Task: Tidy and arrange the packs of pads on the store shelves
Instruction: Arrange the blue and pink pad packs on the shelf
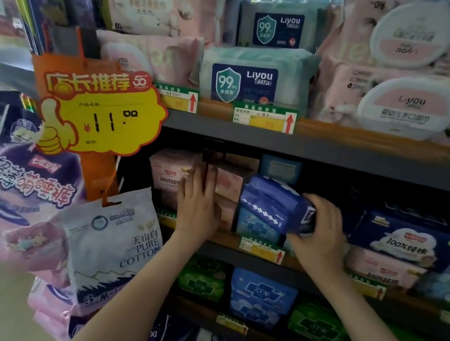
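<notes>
On the middle shelf [214,252], the right hand [322,231] grips the tilted dark blue pack [271,203] by its end while the left hand [198,204] lies flat against the pink packs [230,184]; the pack is probably light, soft and slippery-wrapped.

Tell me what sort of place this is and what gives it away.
A retail shop, probably the hygiene aisle of a supermarket or convenience store. Price labels line the shelf edges, a yellow promotional sign shows ¥11, and the right hand grips a dark blue pack among stacked packs of pads.
</notes>
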A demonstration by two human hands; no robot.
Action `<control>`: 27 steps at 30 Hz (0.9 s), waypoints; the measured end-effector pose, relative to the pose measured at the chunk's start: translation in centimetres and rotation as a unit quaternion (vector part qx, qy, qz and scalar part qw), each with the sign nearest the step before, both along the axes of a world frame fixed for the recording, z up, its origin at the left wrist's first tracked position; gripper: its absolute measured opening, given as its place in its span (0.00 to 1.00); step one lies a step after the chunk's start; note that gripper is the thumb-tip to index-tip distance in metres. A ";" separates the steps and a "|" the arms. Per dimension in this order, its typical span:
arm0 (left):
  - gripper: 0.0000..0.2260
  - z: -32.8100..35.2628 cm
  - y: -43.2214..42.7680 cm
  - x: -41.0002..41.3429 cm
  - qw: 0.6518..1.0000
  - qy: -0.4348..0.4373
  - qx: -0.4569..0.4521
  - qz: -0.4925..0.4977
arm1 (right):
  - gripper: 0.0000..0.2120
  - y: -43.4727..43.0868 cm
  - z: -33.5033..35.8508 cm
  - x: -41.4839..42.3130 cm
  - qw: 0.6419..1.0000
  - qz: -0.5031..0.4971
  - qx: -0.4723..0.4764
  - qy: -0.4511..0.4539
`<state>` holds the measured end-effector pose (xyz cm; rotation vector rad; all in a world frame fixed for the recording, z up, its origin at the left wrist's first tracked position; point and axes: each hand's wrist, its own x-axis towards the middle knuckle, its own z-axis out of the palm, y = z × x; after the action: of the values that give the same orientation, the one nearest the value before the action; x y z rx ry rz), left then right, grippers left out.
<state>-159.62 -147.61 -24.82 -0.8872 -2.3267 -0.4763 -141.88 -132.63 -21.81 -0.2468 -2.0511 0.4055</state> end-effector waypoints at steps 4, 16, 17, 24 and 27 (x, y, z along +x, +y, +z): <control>0.40 0.0 -1.6 -1.9 0.997 -0.023 0.003 0.070 | 0.31 -1.0 -0.8 -0.9 0.999 -0.004 -0.009 -0.033; 0.29 -0.4 -2.7 -5.9 0.993 -0.102 0.064 -0.007 | 0.28 -2.9 -1.0 -3.8 0.998 -0.001 -0.037 -0.050; 0.30 -0.1 -3.0 -5.5 0.989 -0.106 0.098 -0.028 | 0.27 -3.1 -1.0 -4.0 0.998 0.010 -0.032 -0.050; 0.37 -0.7 -7.2 1.5 0.942 0.039 0.250 -0.222 | 0.26 -5.2 0.3 -5.8 0.986 -0.012 0.123 -0.114; 0.33 -1.7 -8.7 2.2 0.969 0.176 0.091 -0.147 | 0.26 -6.5 0.4 -6.3 0.971 -0.006 0.204 -0.128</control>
<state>-157.44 -156.30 -26.57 -1.1306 -1.8091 -0.5904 -148.21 -139.13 -21.41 -0.0621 -2.3289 -0.0678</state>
